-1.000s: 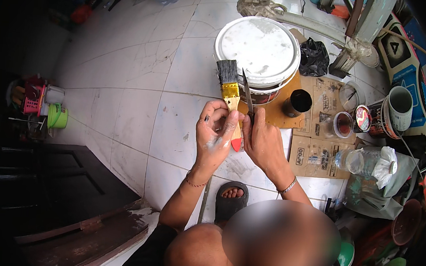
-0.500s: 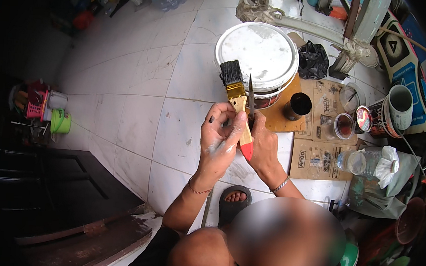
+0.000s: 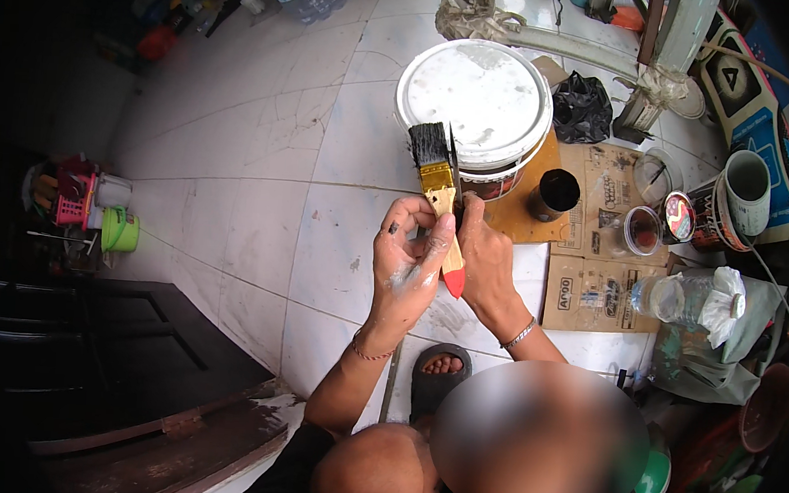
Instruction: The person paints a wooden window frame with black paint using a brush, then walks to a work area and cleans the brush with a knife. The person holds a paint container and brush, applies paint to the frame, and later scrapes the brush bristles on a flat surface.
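My left hand is closed round the wooden handle of a paintbrush, its red end pointing down toward me. The brush's bristles are coated black above a gold-coloured ferrule. In my right hand is a thin, dark, pointed blade that looks like a knife. The blade stands upright along the right side of the bristles and ferrule; its handle is hidden in my fingers. Pale smears mark my left palm. Just beyond both hands stands a large white lidded bucket.
A dark cup stands on a brown board beside flattened cardboard. Plastic tubs, a clear bottle and a black plastic bag lie to the right. A lime bucket and a dark door panel are left.
The knife has moved left and down, from apart from the brush to up against the bristles' right edge. The brush has dropped slightly, still in my left hand.
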`<control>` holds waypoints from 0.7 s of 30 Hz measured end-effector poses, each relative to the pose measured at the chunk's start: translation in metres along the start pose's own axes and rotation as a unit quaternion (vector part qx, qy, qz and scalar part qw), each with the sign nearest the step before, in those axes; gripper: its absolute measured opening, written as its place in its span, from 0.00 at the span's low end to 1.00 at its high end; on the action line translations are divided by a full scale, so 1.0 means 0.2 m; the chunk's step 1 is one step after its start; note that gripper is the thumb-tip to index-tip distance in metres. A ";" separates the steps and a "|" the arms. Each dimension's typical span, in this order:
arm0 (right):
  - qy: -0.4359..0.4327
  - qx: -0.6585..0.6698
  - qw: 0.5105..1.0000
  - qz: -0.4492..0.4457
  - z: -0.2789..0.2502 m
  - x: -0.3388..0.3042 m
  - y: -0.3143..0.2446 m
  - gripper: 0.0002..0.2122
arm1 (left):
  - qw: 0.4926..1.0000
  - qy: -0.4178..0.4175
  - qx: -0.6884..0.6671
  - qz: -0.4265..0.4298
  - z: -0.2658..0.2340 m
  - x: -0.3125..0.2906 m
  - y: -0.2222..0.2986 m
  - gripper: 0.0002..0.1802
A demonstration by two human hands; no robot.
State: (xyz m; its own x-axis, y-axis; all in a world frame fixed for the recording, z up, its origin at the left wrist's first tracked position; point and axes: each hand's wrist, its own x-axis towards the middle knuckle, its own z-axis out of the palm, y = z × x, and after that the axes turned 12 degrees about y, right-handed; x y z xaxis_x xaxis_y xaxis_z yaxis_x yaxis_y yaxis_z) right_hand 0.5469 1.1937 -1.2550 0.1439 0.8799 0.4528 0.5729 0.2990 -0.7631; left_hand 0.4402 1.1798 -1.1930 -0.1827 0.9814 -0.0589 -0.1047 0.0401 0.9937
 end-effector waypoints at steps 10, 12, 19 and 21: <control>-0.005 0.015 1.000 0.010 0.05 0.05 -0.03 0.18 | 0.999 0.024 0.021 0.016 0.00 0.07 0.01 0.11; 0.000 -0.007 1.000 0.002 0.06 0.05 -0.04 0.17 | 0.999 0.023 0.034 0.008 -0.01 0.08 0.03 0.11; -0.009 -0.093 0.995 -0.021 -0.01 0.06 -0.12 0.13 | 0.997 -0.002 0.069 -0.034 -0.06 0.10 0.11 0.11; -0.024 -0.093 0.995 0.011 -0.05 0.09 -0.17 0.12 | 0.997 -0.005 0.072 -0.035 -0.08 0.11 0.12 0.11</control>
State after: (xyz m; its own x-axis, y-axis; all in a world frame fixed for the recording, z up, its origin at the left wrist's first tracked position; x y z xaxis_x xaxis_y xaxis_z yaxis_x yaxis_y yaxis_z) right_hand 0.5369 1.1956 -1.2164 0.1217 0.9030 0.4120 0.7104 0.2106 -0.6715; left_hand 0.4185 1.1992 -1.1715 -0.1709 0.9768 -0.1287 0.0236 0.1347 0.9906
